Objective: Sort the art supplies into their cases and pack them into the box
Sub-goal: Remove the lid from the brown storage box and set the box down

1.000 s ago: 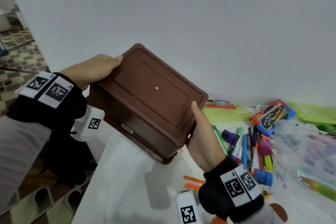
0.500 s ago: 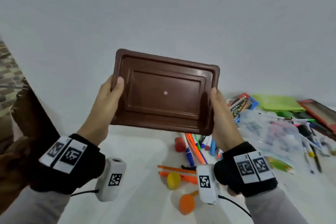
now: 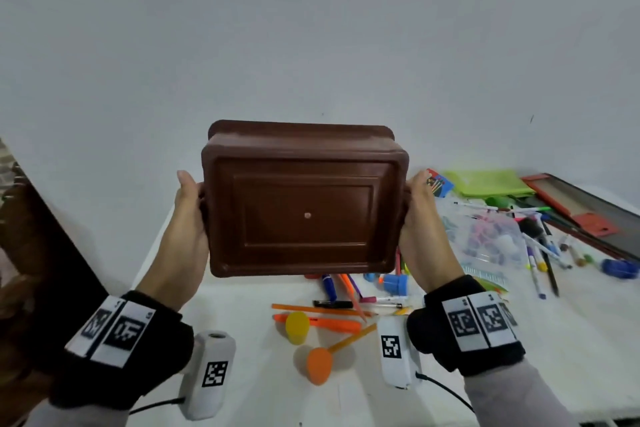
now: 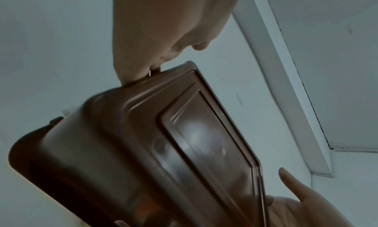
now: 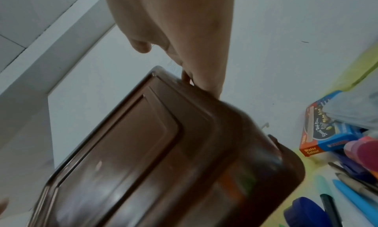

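Observation:
I hold a brown plastic box (image 3: 304,215) in the air above the white table, its underside turned toward me and its opening facing away. My left hand (image 3: 188,218) grips its left end and my right hand (image 3: 420,218) grips its right end, thumbs on the near side and fingers behind the rim. In the left wrist view the left hand (image 4: 163,28) clasps the box (image 4: 143,157) at its edge. The right wrist view has the right hand (image 5: 184,28) on the box (image 5: 153,157). Loose markers and pens (image 3: 346,288) lie on the table below.
An orange marker (image 3: 332,322), a yellow cap (image 3: 297,326) and an orange round piece (image 3: 318,365) lie near me. To the right lie a water colour carton (image 3: 438,182), a green case (image 3: 485,182), a clear bag (image 3: 491,239), a red case (image 3: 581,215) and more pens. A wall stands behind.
The box has come from my left to the middle over the table and turned until its underside faces me squarely. Both hands now grip its short ends.

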